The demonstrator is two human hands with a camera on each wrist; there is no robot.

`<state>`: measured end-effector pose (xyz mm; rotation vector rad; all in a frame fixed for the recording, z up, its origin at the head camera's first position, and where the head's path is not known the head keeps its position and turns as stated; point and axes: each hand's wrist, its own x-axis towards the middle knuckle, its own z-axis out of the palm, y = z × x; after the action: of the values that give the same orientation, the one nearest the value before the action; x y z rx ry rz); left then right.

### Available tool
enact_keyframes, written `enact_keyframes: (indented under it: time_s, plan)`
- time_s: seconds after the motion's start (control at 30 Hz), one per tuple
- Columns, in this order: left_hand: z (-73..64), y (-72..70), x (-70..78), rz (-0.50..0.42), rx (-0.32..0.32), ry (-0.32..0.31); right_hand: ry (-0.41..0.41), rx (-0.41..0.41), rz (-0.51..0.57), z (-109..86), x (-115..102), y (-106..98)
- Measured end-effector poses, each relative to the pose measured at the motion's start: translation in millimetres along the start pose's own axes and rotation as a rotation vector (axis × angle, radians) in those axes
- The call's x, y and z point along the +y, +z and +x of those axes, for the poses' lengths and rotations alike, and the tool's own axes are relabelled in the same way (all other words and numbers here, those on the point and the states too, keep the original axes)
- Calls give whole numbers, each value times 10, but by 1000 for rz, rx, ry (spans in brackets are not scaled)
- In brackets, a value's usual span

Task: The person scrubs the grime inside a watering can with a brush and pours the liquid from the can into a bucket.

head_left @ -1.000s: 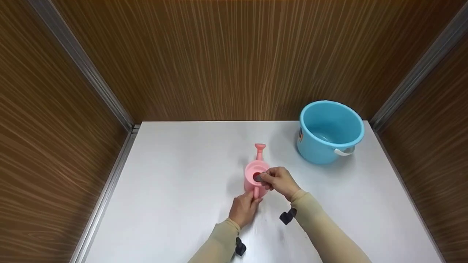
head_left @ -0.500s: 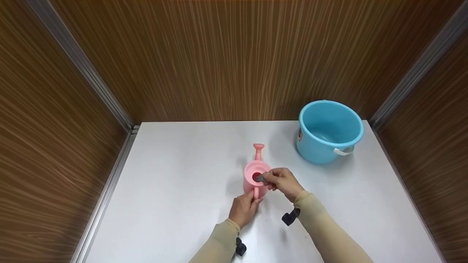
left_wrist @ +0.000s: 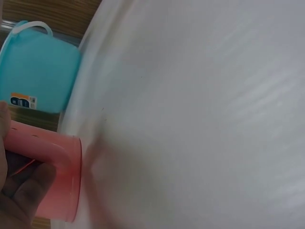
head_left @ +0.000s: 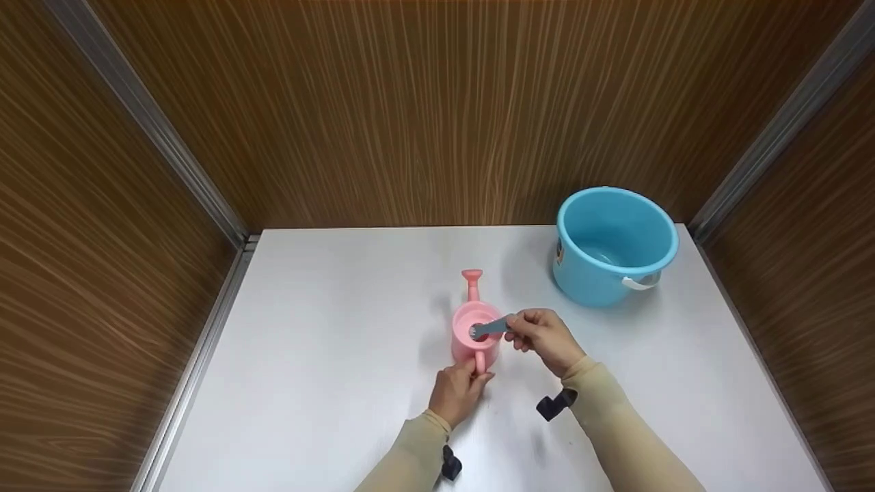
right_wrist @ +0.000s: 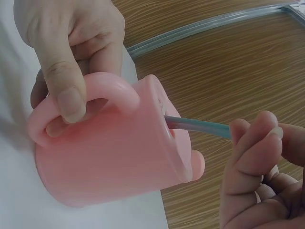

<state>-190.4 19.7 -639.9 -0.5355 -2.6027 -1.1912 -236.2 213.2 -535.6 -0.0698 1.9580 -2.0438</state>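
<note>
A pink watering can (head_left: 463,352) stands on the white table, its spout pointing away from me. My left hand (head_left: 456,394) grips the can's loop handle, thumb over it and fingers through it, as the right wrist view shows. Between thumb and fingers my right hand (head_left: 545,335) pinches a slim blue-grey tool (head_left: 495,326) just right of the can. The tool slants into the round top opening; its end there looks notched, but its exact kind cannot be told. In the right wrist view the tool's shaft (right_wrist: 200,127) enters the opening, hiding its tip.
A light blue bucket (head_left: 588,283) with a white handle (head_left: 639,283) stands at the table's back right. Wood-grain panels (head_left: 437,116) with metal edge strips enclose the white table (head_left: 328,383) at the back and both sides.
My right hand has drawn back to the right and slightly up, so more of the blue-grey tool shows outside the opening. The can's spout has swung slightly left; my left hand still grips the handle.
</note>
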Motion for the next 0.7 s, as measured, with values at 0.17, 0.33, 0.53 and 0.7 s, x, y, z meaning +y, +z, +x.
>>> enact_keyframes:
  time_s: [0.17,0.33,0.53,0.7]
  plan:
    - [7,22,0,21,25,28,1,14,11,-1,24,-12]
    - [18,38,0,24,20,25,20,11,-7,30,56,28]
    - [27,50,13,34,7,26,85,4,-45,106,113,151]
    - [24,58,15,36,-8,31,114,-2,-118,148,122,238]
